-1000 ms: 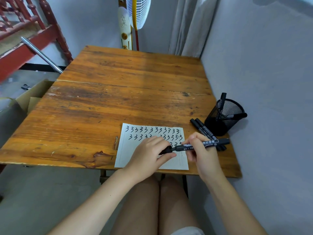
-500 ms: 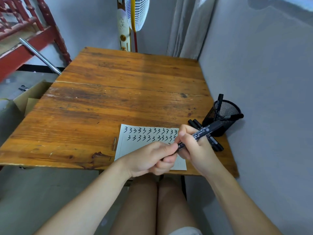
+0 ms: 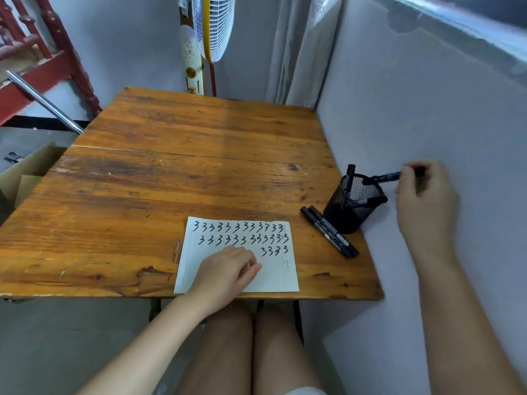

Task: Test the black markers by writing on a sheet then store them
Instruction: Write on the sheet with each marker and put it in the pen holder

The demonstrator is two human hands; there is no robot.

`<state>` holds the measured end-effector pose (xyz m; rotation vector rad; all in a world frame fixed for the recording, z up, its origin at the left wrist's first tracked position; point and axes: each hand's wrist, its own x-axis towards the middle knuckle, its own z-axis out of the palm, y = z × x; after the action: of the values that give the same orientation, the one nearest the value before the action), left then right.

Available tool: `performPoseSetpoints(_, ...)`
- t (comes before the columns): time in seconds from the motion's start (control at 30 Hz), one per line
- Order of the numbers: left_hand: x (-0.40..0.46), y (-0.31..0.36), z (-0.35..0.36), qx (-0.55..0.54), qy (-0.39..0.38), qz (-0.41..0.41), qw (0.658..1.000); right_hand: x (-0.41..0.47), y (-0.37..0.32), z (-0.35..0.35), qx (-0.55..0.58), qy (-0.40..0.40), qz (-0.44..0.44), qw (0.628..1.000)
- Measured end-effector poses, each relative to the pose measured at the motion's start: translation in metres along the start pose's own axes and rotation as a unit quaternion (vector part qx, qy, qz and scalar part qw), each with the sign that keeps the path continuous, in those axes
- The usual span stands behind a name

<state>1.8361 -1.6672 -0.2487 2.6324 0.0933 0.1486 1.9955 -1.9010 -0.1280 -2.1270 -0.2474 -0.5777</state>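
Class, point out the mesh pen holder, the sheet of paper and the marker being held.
mesh pen holder (image 3: 346, 219): head view, lower front wall.
sheet of paper (image 3: 273, 276): head view, blank lower part.
held marker (image 3: 385, 177): head view, barrel middle.

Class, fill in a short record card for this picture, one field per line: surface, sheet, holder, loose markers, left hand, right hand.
surface: wooden table beside a grey wall
sheet: white paper at the near edge, rows of handwritten 3s
holder: black mesh cup at the table's right edge, markers standing in it
loose markers: two black markers lying side by side between sheet and cup
left hand: left hand resting on the sheet
right hand: right hand holding a black marker with its tip over the cup's rim
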Motion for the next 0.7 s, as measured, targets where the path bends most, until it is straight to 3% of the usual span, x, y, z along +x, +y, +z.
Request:
performPoseSetpoints(0.1,0.0,-0.001,0.007,-0.006,0.034,0.0,0.999,0.0,0.014,0.024,-0.094,-0.059,-0.011,0.994)
performPoseSetpoints(0.23,0.002,-0.005,0.008,-0.036,0.051,-0.008,0.998,0.002,0.026,0.038,-0.136,-0.108,0.004,0.985)
performPoseSetpoints(0.43,0.002,-0.005,0.009,-0.036,0.058,0.009,0.998,-0.022,0.01,0.035,-0.141,-0.09,-0.023,0.986)
performPoseSetpoints(0.6,0.002,-0.007,0.009,-0.038,0.05,0.003,0.998,-0.068,0.039,0.055,-0.231,-0.245,0.014,0.941)
performPoseSetpoints(0.7,0.002,-0.005,0.007,-0.039,0.049,0.006,0.998,-0.073,0.05,0.06,-0.269,-0.266,0.045,0.925)
